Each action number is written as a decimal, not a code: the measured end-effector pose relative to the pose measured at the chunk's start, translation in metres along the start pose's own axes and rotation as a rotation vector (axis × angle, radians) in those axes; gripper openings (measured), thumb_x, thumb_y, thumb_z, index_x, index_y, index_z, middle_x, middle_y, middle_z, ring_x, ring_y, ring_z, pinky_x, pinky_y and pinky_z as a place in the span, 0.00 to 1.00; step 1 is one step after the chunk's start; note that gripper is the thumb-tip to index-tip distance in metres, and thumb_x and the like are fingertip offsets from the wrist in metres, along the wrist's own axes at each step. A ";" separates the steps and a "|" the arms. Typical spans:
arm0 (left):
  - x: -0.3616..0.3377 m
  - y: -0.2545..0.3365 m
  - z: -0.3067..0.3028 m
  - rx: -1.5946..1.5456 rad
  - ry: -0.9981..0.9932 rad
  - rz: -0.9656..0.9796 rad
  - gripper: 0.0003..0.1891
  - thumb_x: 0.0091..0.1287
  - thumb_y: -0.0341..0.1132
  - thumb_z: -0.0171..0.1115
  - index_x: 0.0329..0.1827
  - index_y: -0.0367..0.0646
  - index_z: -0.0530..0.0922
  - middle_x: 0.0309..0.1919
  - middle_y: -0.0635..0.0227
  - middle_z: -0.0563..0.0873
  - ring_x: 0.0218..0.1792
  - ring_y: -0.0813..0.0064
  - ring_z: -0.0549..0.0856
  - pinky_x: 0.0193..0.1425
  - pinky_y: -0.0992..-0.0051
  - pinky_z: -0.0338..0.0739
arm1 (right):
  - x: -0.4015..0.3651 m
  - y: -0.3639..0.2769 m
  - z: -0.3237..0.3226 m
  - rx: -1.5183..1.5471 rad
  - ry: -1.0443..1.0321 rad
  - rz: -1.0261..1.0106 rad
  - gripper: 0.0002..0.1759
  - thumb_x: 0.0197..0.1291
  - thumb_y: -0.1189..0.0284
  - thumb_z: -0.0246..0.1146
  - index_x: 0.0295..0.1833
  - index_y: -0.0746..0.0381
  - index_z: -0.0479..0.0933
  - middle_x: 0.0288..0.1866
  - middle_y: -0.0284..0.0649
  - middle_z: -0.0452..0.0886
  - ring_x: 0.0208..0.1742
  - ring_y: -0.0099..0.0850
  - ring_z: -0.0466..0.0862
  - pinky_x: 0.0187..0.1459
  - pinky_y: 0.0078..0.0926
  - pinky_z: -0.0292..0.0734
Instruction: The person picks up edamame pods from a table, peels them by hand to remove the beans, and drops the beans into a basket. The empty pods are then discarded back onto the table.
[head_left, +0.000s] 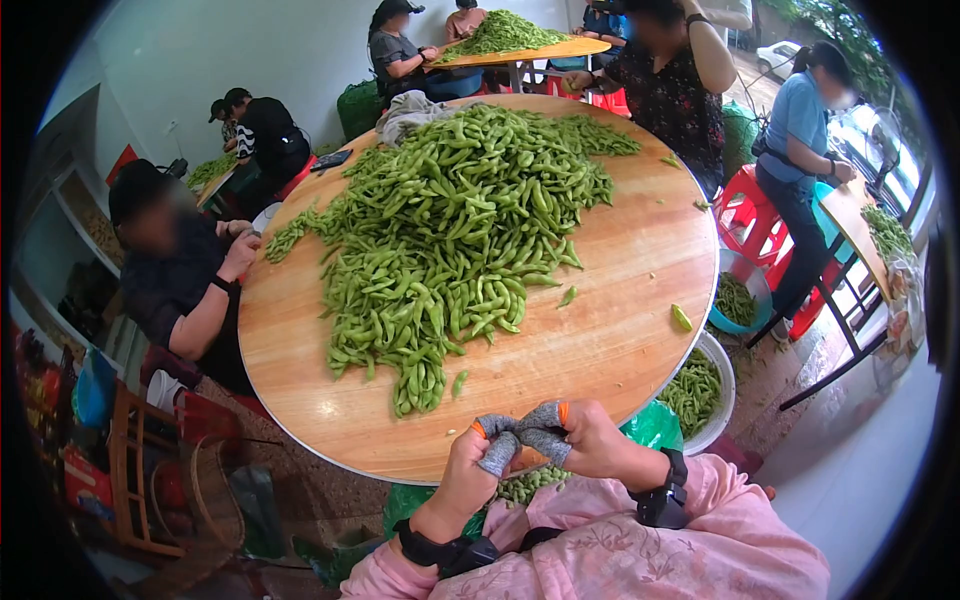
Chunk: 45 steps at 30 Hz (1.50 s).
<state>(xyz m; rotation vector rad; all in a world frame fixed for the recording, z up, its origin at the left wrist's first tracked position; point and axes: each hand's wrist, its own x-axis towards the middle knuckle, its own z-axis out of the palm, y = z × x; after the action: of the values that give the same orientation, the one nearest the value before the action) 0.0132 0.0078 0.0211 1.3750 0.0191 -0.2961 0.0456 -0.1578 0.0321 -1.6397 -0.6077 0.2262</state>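
My left hand [476, 462] and my right hand [592, 440] meet at the near edge of the round wooden table [610, 330]. Grey knit covers with orange bands sheathe some of the fingers. The fingertips of both hands are pinched together; whatever lies between them is hidden. Beyond them a big heap of green soybean pods [450, 200] spreads over the table, with a small loose pod [459, 384] near its front. Below my hands, shelled green beans [530, 484] lie in a green plastic bag [408, 508].
A white basin of pods [722, 400] stands on the floor at right, with a blue basin [757, 280] behind it. One person [180, 270] sits at the table's left, another [670, 90] at its far right. A grey cloth [412, 115] lies at the back.
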 end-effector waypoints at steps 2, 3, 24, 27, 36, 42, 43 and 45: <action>0.001 -0.002 0.002 -0.109 0.018 -0.024 0.04 0.63 0.28 0.50 0.37 0.41 0.72 0.23 0.74 0.75 0.20 0.88 0.69 0.23 0.89 0.62 | 0.001 0.002 0.001 -0.031 0.025 -0.035 0.07 0.48 0.81 0.59 0.35 0.66 0.76 0.25 0.44 0.76 0.27 0.27 0.76 0.30 0.23 0.70; 0.003 -0.003 0.003 -0.218 0.039 -0.044 0.04 0.63 0.27 0.49 0.37 0.41 0.72 0.22 0.74 0.75 0.20 0.89 0.69 0.24 0.89 0.64 | 0.001 0.005 0.001 -0.111 0.016 -0.068 0.06 0.48 0.80 0.59 0.35 0.66 0.76 0.25 0.41 0.77 0.27 0.25 0.75 0.30 0.22 0.70; 0.009 -0.008 0.003 -0.356 -0.202 -0.073 0.12 0.62 0.30 0.54 0.47 0.43 0.67 0.28 0.63 0.78 0.24 0.80 0.75 0.25 0.82 0.68 | -0.032 0.029 -0.078 -0.275 0.495 0.186 0.10 0.54 0.77 0.59 0.42 0.70 0.74 0.32 0.37 0.79 0.34 0.22 0.77 0.38 0.18 0.72; 0.010 -0.010 0.004 -0.342 -0.177 -0.065 0.10 0.60 0.28 0.56 0.44 0.42 0.70 0.27 0.63 0.79 0.22 0.81 0.75 0.23 0.83 0.68 | -0.045 0.029 -0.094 -0.518 0.598 0.197 0.12 0.54 0.77 0.59 0.44 0.72 0.73 0.33 0.37 0.79 0.34 0.23 0.77 0.39 0.19 0.72; 0.008 -0.011 0.015 -0.156 -0.068 0.065 0.11 0.57 0.20 0.58 0.42 0.36 0.72 0.32 0.68 0.80 0.32 0.83 0.79 0.36 0.83 0.75 | -0.024 0.001 -0.024 0.334 0.002 0.256 0.12 0.56 0.72 0.59 0.42 0.70 0.74 0.32 0.33 0.79 0.32 0.18 0.74 0.35 0.16 0.70; 0.005 -0.011 0.013 -0.113 -0.091 0.123 0.11 0.56 0.20 0.58 0.42 0.35 0.71 0.34 0.64 0.80 0.34 0.79 0.80 0.38 0.81 0.77 | -0.021 0.008 -0.020 0.282 -0.092 0.283 0.10 0.57 0.71 0.59 0.35 0.69 0.74 0.28 0.32 0.78 0.30 0.17 0.73 0.31 0.16 0.68; 0.006 -0.011 0.011 -0.099 -0.118 0.086 0.11 0.56 0.21 0.58 0.42 0.34 0.71 0.36 0.62 0.80 0.35 0.76 0.81 0.38 0.79 0.78 | -0.021 0.010 -0.021 0.280 -0.091 0.283 0.10 0.57 0.71 0.59 0.35 0.69 0.74 0.28 0.32 0.78 0.30 0.17 0.73 0.31 0.16 0.68; 0.007 -0.014 0.004 -0.208 -0.180 0.020 0.11 0.56 0.20 0.58 0.41 0.35 0.71 0.36 0.62 0.80 0.34 0.77 0.81 0.38 0.79 0.78 | -0.021 0.012 -0.022 0.451 -0.120 0.267 0.10 0.57 0.71 0.59 0.35 0.69 0.74 0.28 0.32 0.78 0.29 0.17 0.73 0.31 0.16 0.68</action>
<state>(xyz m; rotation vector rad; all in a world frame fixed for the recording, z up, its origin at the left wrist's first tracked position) 0.0159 0.0003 0.0069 1.1380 -0.1108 -0.3894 0.0413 -0.1881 0.0197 -1.2694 -0.3883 0.6155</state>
